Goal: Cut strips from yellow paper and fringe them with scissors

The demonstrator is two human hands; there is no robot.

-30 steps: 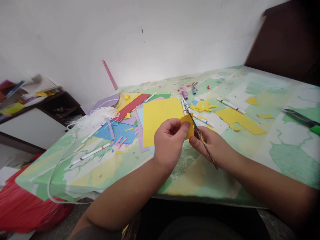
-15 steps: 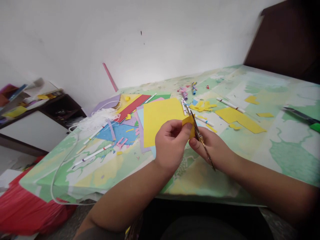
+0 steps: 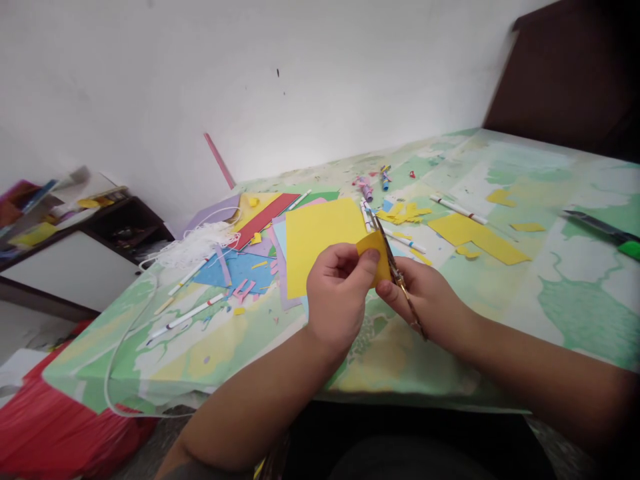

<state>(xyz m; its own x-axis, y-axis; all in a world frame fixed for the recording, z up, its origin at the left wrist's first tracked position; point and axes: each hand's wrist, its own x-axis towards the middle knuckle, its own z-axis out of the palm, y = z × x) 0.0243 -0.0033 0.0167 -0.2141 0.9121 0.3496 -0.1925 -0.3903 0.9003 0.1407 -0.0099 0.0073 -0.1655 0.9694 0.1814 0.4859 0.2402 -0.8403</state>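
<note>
My left hand (image 3: 336, 293) is closed on a small piece of yellow paper (image 3: 381, 267), its thumb pressed on the near face. In my right hand (image 3: 425, 293) is a pair of scissors (image 3: 395, 270), blades pointing up and away along the right edge of that piece. Whether the blades are parted is hard to make out. Beyond my hands lies a large yellow sheet (image 3: 320, 233), on top of purple and light blue sheets. Yellow paper scraps (image 3: 405, 212) and white markers (image 3: 405, 240) lie just past the scissors.
A cut yellow piece (image 3: 475, 240) and a green-handled cutter (image 3: 600, 227) lie to the right. On the left are a white string bundle (image 3: 200, 241), blue paper (image 3: 240, 267), a red strip (image 3: 267, 220) and more markers (image 3: 187, 318). A low cabinet (image 3: 75, 267) stands beyond the table's left edge.
The yellow piece sticks out further from my left fingers, and both hands have shifted slightly left in view. Each hand keeps its hold.
</note>
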